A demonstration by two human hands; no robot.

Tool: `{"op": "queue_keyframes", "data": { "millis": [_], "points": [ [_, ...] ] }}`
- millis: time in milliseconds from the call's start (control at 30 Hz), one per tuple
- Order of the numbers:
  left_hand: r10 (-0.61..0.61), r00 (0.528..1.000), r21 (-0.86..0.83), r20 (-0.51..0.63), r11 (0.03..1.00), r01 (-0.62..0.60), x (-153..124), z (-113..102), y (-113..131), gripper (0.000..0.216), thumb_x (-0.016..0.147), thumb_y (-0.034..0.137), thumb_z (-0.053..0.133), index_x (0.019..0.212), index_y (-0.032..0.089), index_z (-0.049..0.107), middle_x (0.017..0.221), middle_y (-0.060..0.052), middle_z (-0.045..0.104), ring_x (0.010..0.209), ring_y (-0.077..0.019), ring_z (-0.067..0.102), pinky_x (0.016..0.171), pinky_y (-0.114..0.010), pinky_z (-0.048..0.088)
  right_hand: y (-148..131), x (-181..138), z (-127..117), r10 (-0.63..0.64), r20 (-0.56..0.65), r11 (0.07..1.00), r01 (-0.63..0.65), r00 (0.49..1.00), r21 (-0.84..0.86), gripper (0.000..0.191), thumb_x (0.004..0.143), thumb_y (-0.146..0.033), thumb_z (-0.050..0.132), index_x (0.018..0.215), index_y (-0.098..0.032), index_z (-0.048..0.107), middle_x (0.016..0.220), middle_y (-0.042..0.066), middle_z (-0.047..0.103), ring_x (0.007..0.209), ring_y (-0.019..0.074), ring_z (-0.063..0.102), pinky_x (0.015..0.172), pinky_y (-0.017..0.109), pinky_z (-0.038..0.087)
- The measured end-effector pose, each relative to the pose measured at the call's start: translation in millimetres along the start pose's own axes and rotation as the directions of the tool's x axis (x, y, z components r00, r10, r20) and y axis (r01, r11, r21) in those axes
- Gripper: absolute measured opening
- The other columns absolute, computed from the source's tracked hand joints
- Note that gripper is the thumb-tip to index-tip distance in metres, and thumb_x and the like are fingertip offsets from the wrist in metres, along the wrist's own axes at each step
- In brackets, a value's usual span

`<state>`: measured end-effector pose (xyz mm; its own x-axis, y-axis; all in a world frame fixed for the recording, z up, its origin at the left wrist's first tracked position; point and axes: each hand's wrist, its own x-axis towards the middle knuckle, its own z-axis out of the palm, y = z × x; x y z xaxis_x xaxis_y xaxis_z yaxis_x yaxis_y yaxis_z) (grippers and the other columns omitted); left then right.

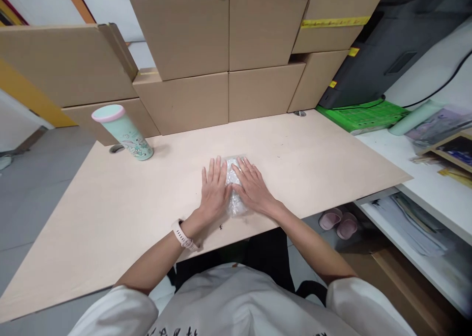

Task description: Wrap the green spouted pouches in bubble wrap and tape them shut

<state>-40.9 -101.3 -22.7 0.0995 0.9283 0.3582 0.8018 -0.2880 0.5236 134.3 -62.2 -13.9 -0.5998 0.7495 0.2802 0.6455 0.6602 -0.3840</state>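
Observation:
A small bundle in clear, crinkled plastic wrap (236, 205) lies on the pale wooden table (165, 188), near its front edge. What is inside the plastic cannot be made out. My left hand (214, 191) rests flat along its left side, fingers stretched out and pointing away from me. From the right, my right hand (253, 184) lies over the bundle's right part, with its fingers extended. Both thumbs meet or nearly meet over the middle of the wrap. A pale pink watch band (183, 235) circles my left wrist.
A mint tumbler with a pink lid (127, 134) stands at the table's back left. Cardboard boxes (195, 102) form a wall along the back. To the right are a green crate (363, 114) and a white shelf (427, 178). Pink slippers (338, 223) lie on the floor below.

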Motion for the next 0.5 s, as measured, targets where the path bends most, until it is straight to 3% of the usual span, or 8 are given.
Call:
{"op": "queue_keyframes", "data": {
  "millis": [100, 167, 367, 500],
  "points": [
    [0.052, 0.984, 0.167, 0.170, 0.983, -0.081, -3, 1, -7, 0.063, 0.105, 0.041, 0.027, 0.161, 0.018, 0.011, 0.169, -0.015, 0.014, 0.157, -0.0300, 0.005, 0.124, -0.062, 0.002, 10, 7, 11, -0.044, 0.033, 0.998, 0.046, 0.998, -0.045, 0.061, 0.106, -0.048, 0.023, 0.161, -0.020, 0.022, 0.169, 0.010, 0.016, 0.158, 0.0242, 0.005, 0.126, 0.054, 0.013],
    [0.057, 0.976, 0.227, 0.209, 0.968, -0.105, -5, 2, -11, 0.065, 0.105, 0.042, 0.027, 0.162, 0.018, 0.009, 0.169, -0.015, 0.013, 0.157, -0.0302, 0.005, 0.124, -0.062, 0.004, 15, 7, 16, -0.067, 0.026, 0.996, 0.068, 0.997, -0.051, 0.061, 0.106, -0.047, 0.024, 0.161, -0.020, 0.021, 0.169, 0.009, 0.016, 0.158, 0.0240, 0.005, 0.125, 0.054, 0.014],
    [0.072, 0.979, 0.232, 0.190, 0.966, -0.116, -5, 14, -18, 0.066, 0.103, 0.039, 0.029, 0.162, 0.015, 0.010, 0.169, -0.016, 0.011, 0.157, -0.0303, 0.004, 0.123, -0.057, 0.020, 19, 3, 28, -0.061, -0.007, 0.998, 0.061, 0.998, 0.029, 0.063, 0.105, -0.048, 0.027, 0.162, -0.021, 0.017, 0.170, 0.009, 0.013, 0.158, 0.0244, 0.003, 0.124, 0.052, 0.022],
    [0.080, 0.980, 0.126, 0.182, 0.987, -0.104, -5, 11, -17, 0.065, 0.103, 0.043, 0.032, 0.161, 0.017, 0.013, 0.169, -0.016, 0.013, 0.157, -0.0306, 0.005, 0.123, -0.056, 0.022, 22, 5, 28, -0.062, -0.089, 0.984, 0.076, 0.994, 0.162, 0.061, 0.104, -0.049, 0.032, 0.157, -0.019, 0.031, 0.167, 0.010, 0.025, 0.157, 0.0253, 0.013, 0.124, 0.051, 0.024]
  ]
}}
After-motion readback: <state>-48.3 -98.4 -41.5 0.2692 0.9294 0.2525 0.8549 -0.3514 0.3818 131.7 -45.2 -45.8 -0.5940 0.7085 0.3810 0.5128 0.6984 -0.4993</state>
